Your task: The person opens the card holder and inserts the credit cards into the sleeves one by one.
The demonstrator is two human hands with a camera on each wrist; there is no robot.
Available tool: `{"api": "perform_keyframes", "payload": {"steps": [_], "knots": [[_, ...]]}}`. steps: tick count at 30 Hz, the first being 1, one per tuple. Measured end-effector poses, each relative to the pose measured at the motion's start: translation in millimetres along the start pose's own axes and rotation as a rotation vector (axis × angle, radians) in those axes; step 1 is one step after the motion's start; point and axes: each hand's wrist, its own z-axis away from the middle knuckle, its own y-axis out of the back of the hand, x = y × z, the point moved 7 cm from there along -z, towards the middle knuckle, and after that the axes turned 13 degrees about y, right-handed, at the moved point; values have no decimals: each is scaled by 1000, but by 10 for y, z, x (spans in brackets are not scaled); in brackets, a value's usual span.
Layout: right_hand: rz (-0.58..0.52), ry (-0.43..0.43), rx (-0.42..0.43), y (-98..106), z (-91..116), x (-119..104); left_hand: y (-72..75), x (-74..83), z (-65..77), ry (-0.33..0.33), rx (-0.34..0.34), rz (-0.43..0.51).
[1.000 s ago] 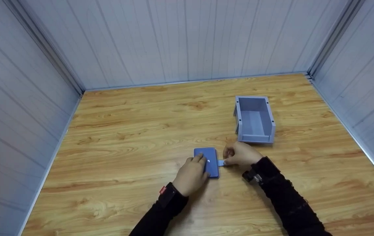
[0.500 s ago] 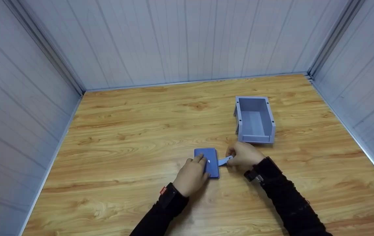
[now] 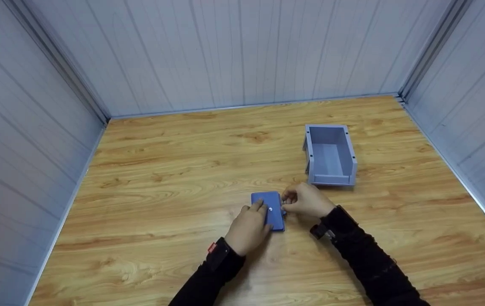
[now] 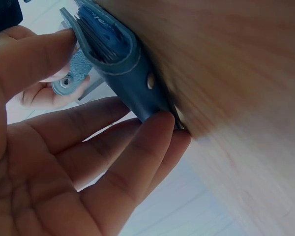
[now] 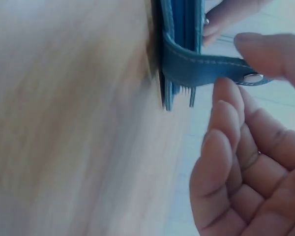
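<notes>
A blue card wallet [image 3: 274, 220] with a small metal snap stud [image 3: 271, 209] lies on the wooden table. My left hand [image 3: 247, 226] holds it from the left, fingers over the cover and spine, thumb at the near edge. Thin leaves [image 4: 94, 40] show inside it in the left wrist view. From the wallet's right side runs a stitched closing strap [image 5: 199, 69] with a metal snap [image 5: 253, 77] near its end. My right hand [image 3: 310, 200] pinches that strap end between thumb and forefinger. In the head view the right fingers hide most of the strap.
A grey open-front plastic bin [image 3: 330, 180] stands beyond the right hand, a short way off. Pale panel walls [image 3: 234, 55] enclose the wooden tabletop [image 3: 162, 170] at the back and both sides.
My right hand drew the strap out and lifted its end, then moved left to the wallet's edge, bending the strap up. The left hand and the wallet have stayed in place.
</notes>
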Motion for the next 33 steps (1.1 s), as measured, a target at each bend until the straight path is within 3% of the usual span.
{"api": "perform_keyframes", "payload": {"steps": [9,18,26,33], "knots": [[-56,18,5,-95,-43,-31,-7,-12,-17,3,-7,0],[9,62,15,-182,-71,-98,-5,2,1,-39,28,-25],[19,30,16,-223,-110,-116,-14,-6,-6,-23,22,-14],[35,63,24,-232,-136,-154,-13,3,-2,-30,44,-7]]}}
